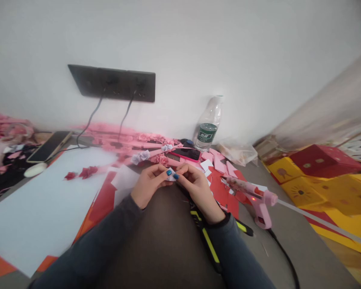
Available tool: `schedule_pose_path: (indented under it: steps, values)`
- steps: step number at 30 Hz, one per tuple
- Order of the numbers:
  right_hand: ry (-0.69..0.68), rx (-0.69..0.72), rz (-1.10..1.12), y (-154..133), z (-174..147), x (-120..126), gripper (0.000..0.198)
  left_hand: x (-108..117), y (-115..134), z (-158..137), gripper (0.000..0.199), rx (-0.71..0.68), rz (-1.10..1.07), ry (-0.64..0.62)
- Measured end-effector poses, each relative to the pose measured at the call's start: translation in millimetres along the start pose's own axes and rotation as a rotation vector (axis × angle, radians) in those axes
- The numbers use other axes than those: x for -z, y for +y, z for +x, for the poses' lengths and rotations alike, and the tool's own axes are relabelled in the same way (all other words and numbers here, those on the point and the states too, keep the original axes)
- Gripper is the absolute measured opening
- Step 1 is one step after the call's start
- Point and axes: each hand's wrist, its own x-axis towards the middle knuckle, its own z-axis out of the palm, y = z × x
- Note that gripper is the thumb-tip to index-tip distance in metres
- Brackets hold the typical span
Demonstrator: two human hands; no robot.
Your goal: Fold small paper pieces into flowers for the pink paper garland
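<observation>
Between the fingertips of both hands is a small piece of white paper [171, 175]. My left hand [152, 182] pinches it from the left, thumb on top. My right hand [197, 188] pinches its right side, the two thumbs almost meeting. The fingers partly cover the paper, so its exact shape is hard to see. Under my right wrist lies a tool with black and yellow handles [210, 245], its working end hidden. Just beyond the hands are pink strips bearing paper flowers, among them pale lilac flowers [140, 156] and pink flowers [164, 160].
A pink glue gun [258, 196] with a lit red light rests at the right, its cord trailing forward. Large white sheets [48, 200] cover the left. A water bottle [208, 128] stands by the wall, near a pink-cased phone [188, 154]. Yellow boxes [325, 192] stand at far right.
</observation>
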Motion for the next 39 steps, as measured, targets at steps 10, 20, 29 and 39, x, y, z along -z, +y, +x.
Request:
schedule_pose_path:
  steps: [10, 20, 29, 39]
  values:
    - [0.050, 0.018, -0.094, -0.8, -1.0, -1.0, 0.019, 0.8, -1.6, 1.2, 0.031, -0.029, 0.152, 0.000]
    - [0.092, 0.140, -0.347, -4.9, -3.1, -4.0, 0.005, 2.3, -3.3, 0.6, 0.028, -0.097, 0.217, 0.012]
    - [0.029, 0.064, -0.316, -4.3, -3.5, -3.6, 0.010, 3.4, -2.8, 2.6, 0.023, -0.142, 0.282, -0.050]
    - [0.025, 0.032, -0.291, -2.9, -3.2, -3.6, 0.016, 2.7, 2.1, 2.4, 0.015, -0.216, 0.357, -0.077]
